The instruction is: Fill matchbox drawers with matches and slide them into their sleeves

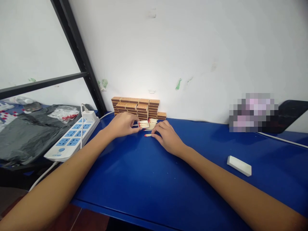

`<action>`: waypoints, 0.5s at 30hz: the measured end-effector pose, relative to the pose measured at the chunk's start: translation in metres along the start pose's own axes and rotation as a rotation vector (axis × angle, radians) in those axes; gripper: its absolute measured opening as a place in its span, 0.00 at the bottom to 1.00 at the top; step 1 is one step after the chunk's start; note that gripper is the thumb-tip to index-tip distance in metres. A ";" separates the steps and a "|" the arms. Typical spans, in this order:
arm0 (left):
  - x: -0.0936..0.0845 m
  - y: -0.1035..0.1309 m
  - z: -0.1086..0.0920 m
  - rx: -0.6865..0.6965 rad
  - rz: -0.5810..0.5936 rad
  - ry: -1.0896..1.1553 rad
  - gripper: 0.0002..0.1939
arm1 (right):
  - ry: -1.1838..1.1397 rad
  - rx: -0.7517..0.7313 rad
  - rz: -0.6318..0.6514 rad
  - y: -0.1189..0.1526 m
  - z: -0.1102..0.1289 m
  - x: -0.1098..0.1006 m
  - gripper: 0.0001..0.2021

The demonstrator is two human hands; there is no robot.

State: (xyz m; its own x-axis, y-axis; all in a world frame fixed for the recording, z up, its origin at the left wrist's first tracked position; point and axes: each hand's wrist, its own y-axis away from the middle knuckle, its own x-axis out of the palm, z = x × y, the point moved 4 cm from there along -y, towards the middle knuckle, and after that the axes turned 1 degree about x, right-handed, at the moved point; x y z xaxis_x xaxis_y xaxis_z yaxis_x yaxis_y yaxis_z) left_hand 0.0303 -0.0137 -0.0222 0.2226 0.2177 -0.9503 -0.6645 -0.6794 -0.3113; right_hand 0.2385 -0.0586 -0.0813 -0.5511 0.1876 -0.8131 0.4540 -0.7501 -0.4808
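My left hand is closed on a small matchbox tray filled with red-tipped matches. To the right of the tray lies a pile of loose matches, partly covered by my right hand. Between thumb and fingers of that hand are a few matches, their red heads pointing left, low over the blue table. Behind both hands, brown matchboxes are stacked in several columns against the wall.
A white power strip with a plugged-in cable is at the left, beside dark plastic sheeting. A white block lies on the blue table at right. Behind it a dark tablet-like object leans near a blurred-out patch.
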 end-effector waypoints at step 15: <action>0.001 0.001 -0.001 -0.008 0.009 -0.007 0.18 | -0.013 0.011 0.022 0.000 -0.001 0.002 0.04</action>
State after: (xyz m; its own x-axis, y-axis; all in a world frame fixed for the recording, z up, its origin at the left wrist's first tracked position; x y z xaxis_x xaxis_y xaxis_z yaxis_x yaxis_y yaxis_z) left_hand 0.0310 -0.0147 -0.0233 0.2114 0.2168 -0.9530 -0.6603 -0.6872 -0.3028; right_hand 0.2378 -0.0577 -0.0830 -0.5502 0.1626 -0.8191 0.4586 -0.7609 -0.4591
